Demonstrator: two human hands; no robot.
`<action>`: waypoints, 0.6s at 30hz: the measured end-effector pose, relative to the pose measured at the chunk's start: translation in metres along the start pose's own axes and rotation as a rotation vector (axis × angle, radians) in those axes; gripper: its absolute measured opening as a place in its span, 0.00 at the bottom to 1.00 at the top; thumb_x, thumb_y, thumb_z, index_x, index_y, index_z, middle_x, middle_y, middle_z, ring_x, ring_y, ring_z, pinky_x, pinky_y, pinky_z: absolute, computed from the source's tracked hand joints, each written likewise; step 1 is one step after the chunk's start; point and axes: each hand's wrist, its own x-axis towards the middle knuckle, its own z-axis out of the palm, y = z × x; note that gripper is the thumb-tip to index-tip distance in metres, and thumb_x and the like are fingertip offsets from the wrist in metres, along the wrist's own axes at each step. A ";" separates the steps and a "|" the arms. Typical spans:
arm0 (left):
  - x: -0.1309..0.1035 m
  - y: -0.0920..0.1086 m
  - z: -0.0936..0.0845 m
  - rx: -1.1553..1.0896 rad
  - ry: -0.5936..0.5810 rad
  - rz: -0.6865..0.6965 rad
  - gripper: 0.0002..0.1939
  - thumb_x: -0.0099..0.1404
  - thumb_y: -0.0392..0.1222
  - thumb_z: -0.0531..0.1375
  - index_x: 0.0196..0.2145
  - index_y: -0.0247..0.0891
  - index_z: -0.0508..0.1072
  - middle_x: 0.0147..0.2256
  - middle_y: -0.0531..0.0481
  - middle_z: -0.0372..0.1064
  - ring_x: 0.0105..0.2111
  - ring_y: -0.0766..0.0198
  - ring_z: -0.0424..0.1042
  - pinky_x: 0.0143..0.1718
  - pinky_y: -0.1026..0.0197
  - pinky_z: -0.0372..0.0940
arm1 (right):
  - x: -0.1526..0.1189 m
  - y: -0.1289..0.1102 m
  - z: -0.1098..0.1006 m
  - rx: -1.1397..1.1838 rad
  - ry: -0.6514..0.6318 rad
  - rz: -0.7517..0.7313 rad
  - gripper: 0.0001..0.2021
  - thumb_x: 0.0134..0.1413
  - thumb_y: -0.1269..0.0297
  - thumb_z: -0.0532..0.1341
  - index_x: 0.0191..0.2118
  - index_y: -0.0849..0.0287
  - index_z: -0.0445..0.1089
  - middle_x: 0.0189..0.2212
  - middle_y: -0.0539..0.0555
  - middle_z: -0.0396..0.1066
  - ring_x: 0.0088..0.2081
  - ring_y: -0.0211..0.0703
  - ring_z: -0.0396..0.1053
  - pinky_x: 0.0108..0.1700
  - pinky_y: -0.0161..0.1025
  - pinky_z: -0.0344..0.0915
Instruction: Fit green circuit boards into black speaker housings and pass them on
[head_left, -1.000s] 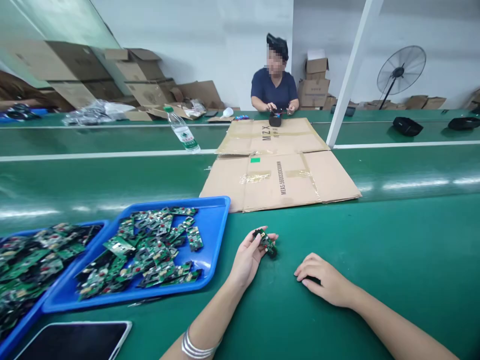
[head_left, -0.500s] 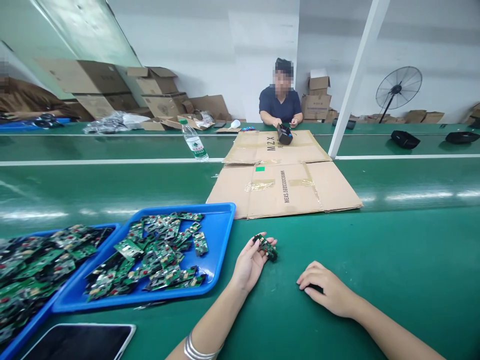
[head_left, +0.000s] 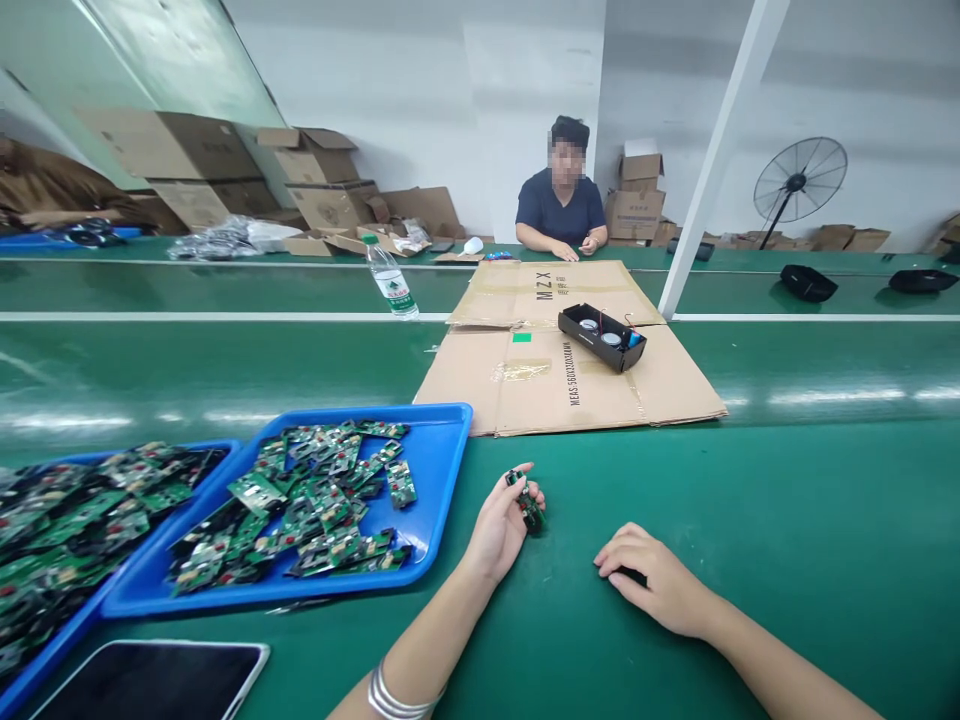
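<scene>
My left hand (head_left: 501, 528) holds a small green circuit board (head_left: 531, 505) between thumb and fingers, palm turned up, just above the green work surface. More boards like it lie heaped in a blue tray (head_left: 447, 500) to the left of that hand. My right hand (head_left: 651, 578) rests on the surface with its fingers curled and pressed together. Something dark shows between its thumb and fingers, too hidden to name. Beyond both hands, an open black box (head_left: 602, 338) with two round silver parts, thin wires and a blue piece sits on a flattened cardboard sheet (head_left: 487, 385).
A second blue tray (head_left: 229, 452) of boards overlaps the left edge. In front of it lies a dark-screened tablet (head_left: 150, 685). A water bottle (head_left: 391, 282) stands across the bench. Opposite sits a person (head_left: 561, 205). A white post (head_left: 712, 170) rises at right.
The black box has slid along the cardboard towards me, out of the other person's hand. The circuit board in my left hand has tilted more upright. My right hand has stayed in place.
</scene>
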 end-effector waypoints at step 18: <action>0.005 0.003 -0.008 0.009 0.042 0.060 0.19 0.50 0.40 0.65 0.40 0.36 0.66 0.21 0.57 0.64 0.19 0.73 0.62 0.26 0.64 0.63 | 0.179 0.082 -0.138 -0.938 0.340 0.268 0.24 0.49 0.83 0.46 0.54 0.71 0.54 0.53 0.70 0.56 0.46 0.54 0.63 0.44 0.47 0.61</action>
